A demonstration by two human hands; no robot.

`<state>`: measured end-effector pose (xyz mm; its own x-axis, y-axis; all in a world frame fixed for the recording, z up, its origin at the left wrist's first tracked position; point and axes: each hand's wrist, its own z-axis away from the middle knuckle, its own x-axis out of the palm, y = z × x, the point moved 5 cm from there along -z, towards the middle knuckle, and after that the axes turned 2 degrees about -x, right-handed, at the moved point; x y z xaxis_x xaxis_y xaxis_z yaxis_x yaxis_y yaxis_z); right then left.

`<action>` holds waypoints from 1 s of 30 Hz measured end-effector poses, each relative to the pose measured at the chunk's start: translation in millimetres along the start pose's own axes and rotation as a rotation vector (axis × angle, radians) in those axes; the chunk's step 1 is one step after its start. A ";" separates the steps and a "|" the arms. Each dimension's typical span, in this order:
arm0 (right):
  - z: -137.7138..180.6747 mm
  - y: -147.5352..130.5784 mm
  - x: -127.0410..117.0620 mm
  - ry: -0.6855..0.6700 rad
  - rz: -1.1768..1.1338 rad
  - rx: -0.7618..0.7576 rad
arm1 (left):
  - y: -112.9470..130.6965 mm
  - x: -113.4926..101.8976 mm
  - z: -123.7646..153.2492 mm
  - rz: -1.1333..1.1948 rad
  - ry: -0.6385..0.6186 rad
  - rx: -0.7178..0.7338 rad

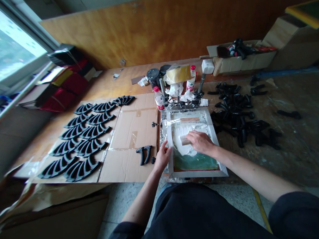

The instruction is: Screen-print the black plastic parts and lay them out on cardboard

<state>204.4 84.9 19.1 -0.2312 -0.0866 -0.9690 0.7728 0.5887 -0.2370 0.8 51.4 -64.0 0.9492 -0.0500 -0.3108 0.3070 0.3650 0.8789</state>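
A screen-printing frame (217, 158) with pale metal edges lies in front of me, its green mesh (195, 162) bare toward the near end. White ink (202, 130) is spread thickly across the middle of the mesh. My right hand (201, 142) grips a squeegee (185, 140) over the ink; the fingers hide part of it. At the frame's left side, my left hand (162, 157) has its fingers curled against the edge. Two black curved handles (144, 155) lie on cardboard just left of that hand.
Rows of black handles (90, 147) lie overlapped on cardboard (116, 167) at left. A loose pile of black handles (238, 112) is at right. Behind the frame stand a clamp post (162, 87), bottles (191, 77) and a dark can (153, 76). An open carton (241, 63) sits back right.
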 end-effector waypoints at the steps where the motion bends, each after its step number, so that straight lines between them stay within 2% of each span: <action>1: 10.7 -6.9 1.8 -0.017 -0.003 -0.077 | -1.1 0.2 0.0 -0.003 0.002 0.002; 3: 26.1 -15.6 1.7 -0.063 -0.023 -0.210 | -3.4 1.0 -0.6 -0.016 0.000 0.013; 5: 29.4 -16.4 -2.2 -0.110 -0.056 -0.275 | -5.4 1.7 -1.5 -0.034 -0.006 0.021; 7: 22.3 -11.7 -6.5 -0.115 -0.087 -0.243 | -6.1 1.5 -2.3 -0.043 -0.010 0.027; 10: 12.3 -7.4 -6.0 0.008 -0.079 -0.126 | -4.5 0.9 -2.4 -0.029 -0.020 0.034; 12: 17.0 -13.1 2.1 0.069 -0.053 -0.131 | -2.9 0.6 -1.9 -0.009 -0.027 0.037; 16: 34.1 -23.7 14.2 0.023 -0.075 -0.193 | -0.5 0.7 -0.3 0.013 -0.029 0.029; 19: 19.0 -15.5 0.3 0.041 -0.134 -0.083 | 5.3 -1.0 2.0 0.023 -0.047 0.026; 22: -15.4 6.7 -28.2 0.169 -0.159 0.089 | 19.9 -7.2 7.5 0.066 -0.088 0.023; 25: -33.9 49.5 -58.7 0.276 -0.190 0.211 | 46.4 -18.4 16.1 0.155 -0.086 0.051; 28: -14.2 116.1 -81.7 0.453 -0.295 0.387 | 81.8 -27.4 21.2 0.293 -0.052 0.095; 30: 12.4 155.0 -81.3 0.537 -0.320 0.540 | 109.4 -30.9 19.2 0.399 -0.022 0.156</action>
<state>350.4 173.2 60.3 -0.6335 0.2923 -0.7164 0.7677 0.1216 -0.6292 6.3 75.1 48.7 0.9964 0.0462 0.0714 -0.0797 0.2149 0.9734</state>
